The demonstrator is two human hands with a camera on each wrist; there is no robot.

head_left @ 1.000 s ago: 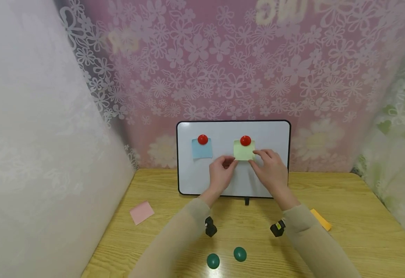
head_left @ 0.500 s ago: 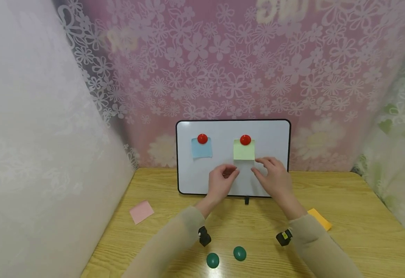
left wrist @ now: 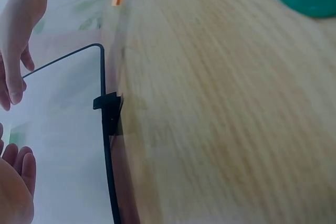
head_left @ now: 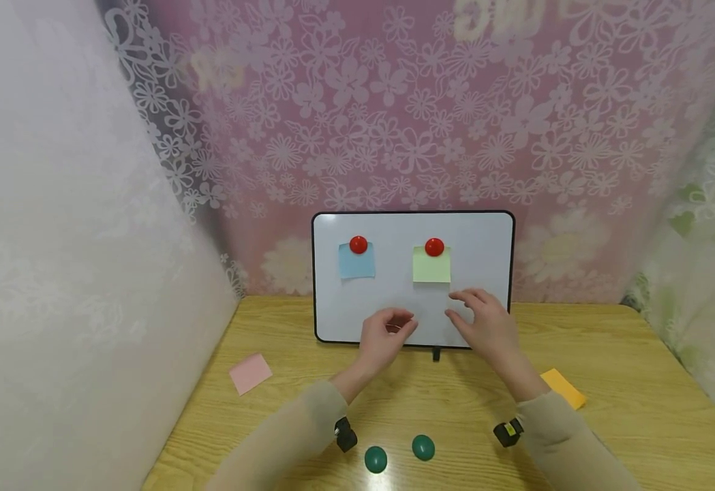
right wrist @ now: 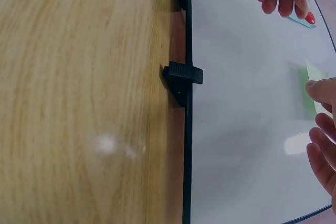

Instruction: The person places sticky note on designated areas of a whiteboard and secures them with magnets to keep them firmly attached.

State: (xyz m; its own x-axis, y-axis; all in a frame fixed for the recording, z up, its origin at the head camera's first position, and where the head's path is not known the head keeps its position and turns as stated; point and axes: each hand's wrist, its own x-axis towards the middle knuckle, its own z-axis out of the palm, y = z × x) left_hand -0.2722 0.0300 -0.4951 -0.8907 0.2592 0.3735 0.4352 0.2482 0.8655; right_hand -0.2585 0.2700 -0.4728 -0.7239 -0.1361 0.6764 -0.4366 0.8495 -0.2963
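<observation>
A whiteboard (head_left: 474,273) with a black frame stands at the back of the table. On it a blue sticky note (head_left: 356,263) hangs under one red round magnet (head_left: 358,245), and a pale green sticky note (head_left: 431,267) under a second red magnet (head_left: 434,247). My left hand (head_left: 384,339) is below the notes in front of the board, fingers loosely bent, with nothing in them. Lower right of the green note, my right hand (head_left: 487,326) has its thumb and fingers apart around nothing. Neither hand touches a note.
Two green round magnets (head_left: 376,459) (head_left: 423,447) lie near the table's front. A pink sticky note (head_left: 250,374) is on the left, an orange pad (head_left: 563,389) on the right beside my right forearm. Black clips (right wrist: 182,74) hold the board's lower edge.
Both hands have come away from the green note's lower corners and moved down, the left also slightly leftward. The green note stays on the board under its red magnet.
</observation>
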